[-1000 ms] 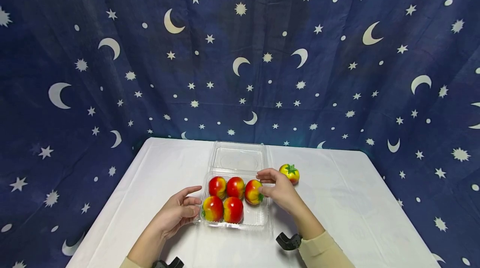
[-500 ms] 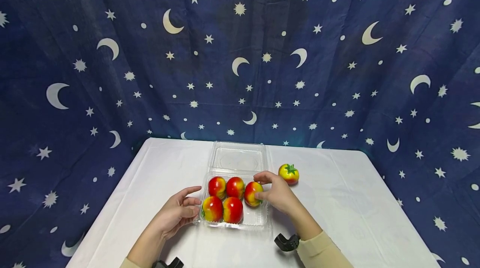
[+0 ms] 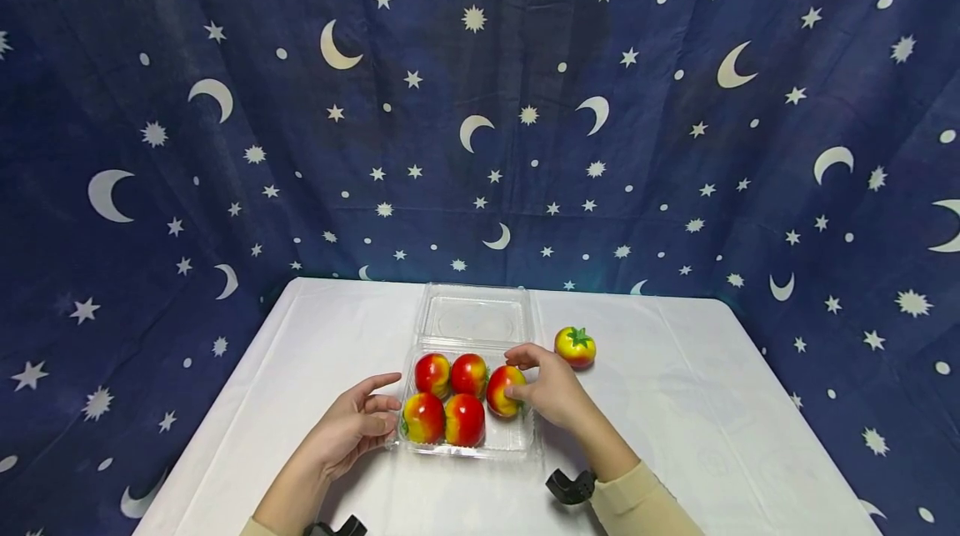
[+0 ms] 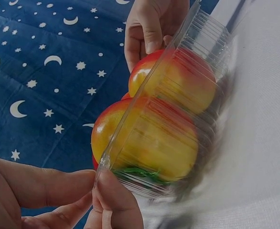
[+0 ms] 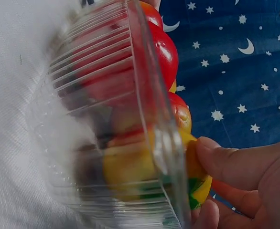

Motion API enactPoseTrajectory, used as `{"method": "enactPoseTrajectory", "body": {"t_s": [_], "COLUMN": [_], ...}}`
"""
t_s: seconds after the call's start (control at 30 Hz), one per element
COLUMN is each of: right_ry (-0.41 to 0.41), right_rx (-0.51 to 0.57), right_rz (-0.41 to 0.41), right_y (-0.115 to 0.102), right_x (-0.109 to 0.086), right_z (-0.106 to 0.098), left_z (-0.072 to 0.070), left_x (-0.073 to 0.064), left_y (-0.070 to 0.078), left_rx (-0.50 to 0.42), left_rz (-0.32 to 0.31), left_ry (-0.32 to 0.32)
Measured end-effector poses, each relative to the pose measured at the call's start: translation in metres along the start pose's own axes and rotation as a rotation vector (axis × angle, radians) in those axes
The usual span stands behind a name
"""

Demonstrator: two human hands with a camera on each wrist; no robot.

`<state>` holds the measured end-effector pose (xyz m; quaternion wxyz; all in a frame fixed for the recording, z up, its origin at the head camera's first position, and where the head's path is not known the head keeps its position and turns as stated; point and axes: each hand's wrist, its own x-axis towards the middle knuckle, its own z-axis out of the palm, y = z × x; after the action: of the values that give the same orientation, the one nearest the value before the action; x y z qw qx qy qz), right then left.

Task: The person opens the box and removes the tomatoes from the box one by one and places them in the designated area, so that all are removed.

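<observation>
A clear plastic clamshell box (image 3: 506, 438) lies open on the table, its lid (image 3: 474, 318) folded back flat. Inside sit several glossy red-and-yellow fruits (image 3: 465, 419) with green leafy caps. My left hand (image 3: 351, 428) pinches the box's left rim between thumb and fingers, plain in the left wrist view beside a fruit (image 4: 145, 138). At the back right of the box, my right hand (image 3: 553, 390) grips another fruit (image 3: 501, 391), thumb on its near side. The right wrist view shows that fruit (image 5: 199, 191) behind the box wall, its green cap toward the palm.
One more fruit (image 3: 575, 348) stands on the white-covered table (image 3: 675, 436), right of the box, green cap up. A dark blue curtain (image 3: 480, 144) with moons and stars hangs behind the table. Each wrist wears a black camera mount (image 3: 570, 486).
My right hand has shifted slightly left and turned the fruit it holds, so less of its green cap shows. My left hand stays at the box rim.
</observation>
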<state>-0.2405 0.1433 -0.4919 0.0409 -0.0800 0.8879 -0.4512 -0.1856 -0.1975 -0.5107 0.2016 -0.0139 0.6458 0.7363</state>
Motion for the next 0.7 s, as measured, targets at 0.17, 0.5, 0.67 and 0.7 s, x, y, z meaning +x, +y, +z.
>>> {"method": "enactPoseTrajectory", "body": {"t_s": [0.17,0.5,0.67,0.7], "right_ry": [0.004,0.011,0.006,0.005], "right_rx": [0.053,0.192,0.168,0.162], "right_rz": [0.013,-0.005,-0.031,-0.035], "right_y": [0.0008,0.004,0.0039,0.0034], "right_x": [0.0003,-0.0013,-0.0023,-0.0026], "right_z": [-0.002,-0.0083,-0.0092,-0.0095], "left_z": [-0.0004,0.0001,0.0006,0.0007], "left_x": [-0.0001,-0.0013,-0.001,-0.001], "left_y": [-0.0009,0.0007,0.0013,0.0013], "left_rx": [0.002,0.012,0.018,0.018], "left_rz": [0.002,0.003,0.005,0.005], "left_ry": [0.007,0.011,0.015,0.015]}}
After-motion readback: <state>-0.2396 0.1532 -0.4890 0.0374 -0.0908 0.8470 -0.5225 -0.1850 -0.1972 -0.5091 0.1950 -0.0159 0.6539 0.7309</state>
